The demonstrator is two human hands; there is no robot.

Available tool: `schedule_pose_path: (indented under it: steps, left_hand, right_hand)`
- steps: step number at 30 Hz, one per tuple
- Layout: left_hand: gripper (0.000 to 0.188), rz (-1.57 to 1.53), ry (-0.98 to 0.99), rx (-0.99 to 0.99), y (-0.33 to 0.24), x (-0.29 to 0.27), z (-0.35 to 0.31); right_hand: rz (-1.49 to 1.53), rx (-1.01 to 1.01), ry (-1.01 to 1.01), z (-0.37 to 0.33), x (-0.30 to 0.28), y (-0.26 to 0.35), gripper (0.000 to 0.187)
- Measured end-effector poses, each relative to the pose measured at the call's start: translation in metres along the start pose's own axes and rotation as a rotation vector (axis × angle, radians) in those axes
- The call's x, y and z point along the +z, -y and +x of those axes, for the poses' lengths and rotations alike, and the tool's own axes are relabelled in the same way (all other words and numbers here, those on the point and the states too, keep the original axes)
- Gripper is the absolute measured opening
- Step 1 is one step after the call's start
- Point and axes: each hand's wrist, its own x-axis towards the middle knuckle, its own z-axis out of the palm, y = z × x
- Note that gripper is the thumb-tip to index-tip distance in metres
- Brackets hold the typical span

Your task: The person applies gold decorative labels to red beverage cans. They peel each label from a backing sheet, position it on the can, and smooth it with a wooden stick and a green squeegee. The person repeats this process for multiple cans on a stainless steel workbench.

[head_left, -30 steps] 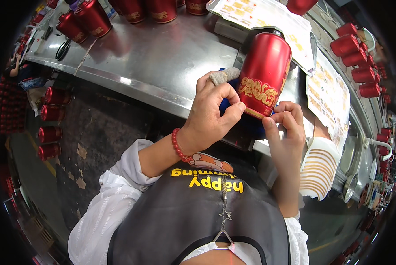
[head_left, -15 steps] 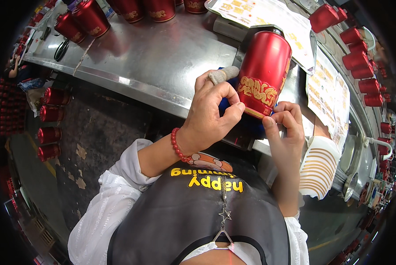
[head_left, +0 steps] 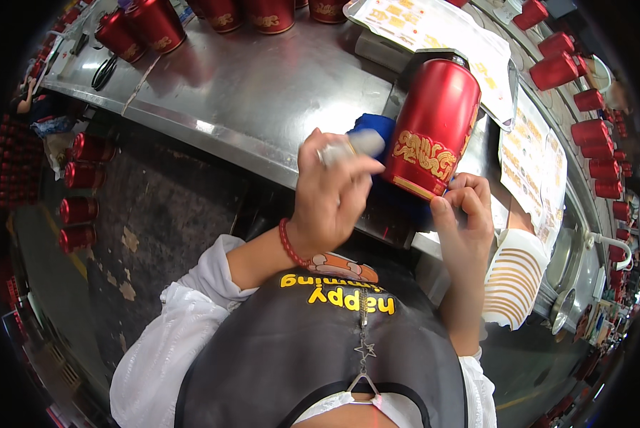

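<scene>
A red bottle [head_left: 437, 114] with a gold dragon-like relief pattern lies tilted on its side, base toward me, over a blue cloth [head_left: 373, 127]. My right hand [head_left: 466, 214] is at the bottle's lower right edge, thumb and curled fingers closing on the base rim. My left hand [head_left: 334, 182] is off the bottle, just left of it and smeared by motion. A greyish cloth wrap [head_left: 338, 151] covers one of its fingers, and a red bead bracelet [head_left: 288, 242] circles the wrist. Whether it holds anything small cannot be made out.
White sheets with gold designs [head_left: 434, 28] lie behind the bottle. A white sheet with gold-brown strips [head_left: 516, 278] is right of my right hand. Several red bottles [head_left: 156, 25] stand along the far side of the metal table [head_left: 248, 100], others on the right [head_left: 555, 70].
My left hand has pulled back from the bottle's base, slightly left. My right hand stays at the rim. The bottle appears slightly lower and to the right.
</scene>
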Motion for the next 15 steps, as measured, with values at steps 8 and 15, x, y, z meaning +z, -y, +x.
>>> schedule_pose_path:
  steps: [8,15]
  left_hand:
    - [0.038,0.089,0.067,0.155,-0.002,0.007,-0.021]
    - [0.033,0.244,0.064,0.34,0.002,0.001,-0.008]
  right_hand:
    - [0.032,0.032,0.035,0.0,0.0,0.002,0.022]
    - [0.116,0.055,0.068,-0.001,-0.006,-0.006,0.022]
